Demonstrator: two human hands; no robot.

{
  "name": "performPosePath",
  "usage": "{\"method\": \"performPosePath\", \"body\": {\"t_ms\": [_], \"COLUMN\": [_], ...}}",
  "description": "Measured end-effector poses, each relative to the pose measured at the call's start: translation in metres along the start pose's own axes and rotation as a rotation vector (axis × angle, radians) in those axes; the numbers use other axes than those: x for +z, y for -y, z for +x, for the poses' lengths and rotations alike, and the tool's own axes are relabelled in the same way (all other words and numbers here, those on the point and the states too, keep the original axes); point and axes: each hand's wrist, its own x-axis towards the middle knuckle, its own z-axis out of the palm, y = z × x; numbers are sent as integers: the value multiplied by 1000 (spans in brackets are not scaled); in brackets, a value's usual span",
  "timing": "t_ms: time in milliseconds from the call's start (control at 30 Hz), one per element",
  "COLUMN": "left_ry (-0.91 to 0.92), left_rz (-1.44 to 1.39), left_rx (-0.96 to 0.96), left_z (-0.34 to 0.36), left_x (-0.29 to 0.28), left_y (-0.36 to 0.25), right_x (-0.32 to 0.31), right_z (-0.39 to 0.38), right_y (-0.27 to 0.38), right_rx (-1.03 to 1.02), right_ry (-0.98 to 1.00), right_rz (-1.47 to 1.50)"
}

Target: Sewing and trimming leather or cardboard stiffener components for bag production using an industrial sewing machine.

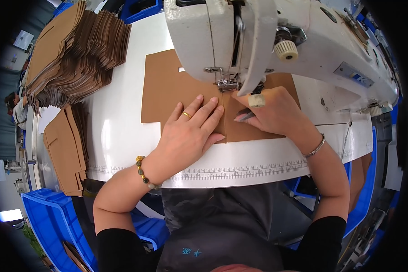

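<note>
- Location: the brown panel [161, 86] lies flat at the centre of the frame, on the white table [118, 140], its upper part running beneath the head of the sewing machine [190, 41].
- Left hand [186, 136]: fingers spread and laid on the panel just left of its middle line, clasping nothing.
- Right hand [279, 109]: fingers curled around a small dark tool [245, 116], close to the presser foot [229, 85]; the tool is partly covered, and I cannot tell its exact kind.
- Weight and stiffness, as judged: light, thin, fairly stiff sheet, likely leather-like; it should slide as one piece yet bend if lifted by one corner.
- Surface, as judged: smooth, and the table looks glossy, so the panel may skid or turn under uneven pressure.
- Fragility, as judged: unlikely to break, but open to creases and scratches, notably from the tool.
- Recommended hold: flat fingers on both sides of the middle line, below the presser foot; for lifting, opposite side edges.
</note>
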Motion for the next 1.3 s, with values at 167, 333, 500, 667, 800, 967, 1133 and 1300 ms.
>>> {"method": "performPosePath", "body": {"t_ms": [167, 333, 500, 667, 800, 967, 1133, 1300], "left_ry": [-8, -10, -9, -8, -6, -17, -18, -21], "left_rz": [-7, -11, -11, -13, -18, -24, -24, -20], "left_rx": [-1, -7, -4, -7, -11, -17, -22, -20], "left_z": [0, 3, 2, 2, 3, 4, 4, 4], "left_x": [-1, 0, -1, 1, 2, 2, 1, 5], "left_y": [0, 2, 2, 3, 3, 3, 4, 4], "right_x": [0, -5, -7, -10, -8, -2, -1, 0], "right_z": [0, 2, 3, 3, 1, -1, 1, 0], "right_y": [-1, -2, -2, 1, 1, -2, -2, -2], "right_rx": [-5, 38, -10, 21, 28, 27, 33, 46], "right_ry": [-52, 19, -27, -13, -41, -66, -67, -45], "right_rz": [27, 87, 83, 84, 101, 89, 49, 57]}}
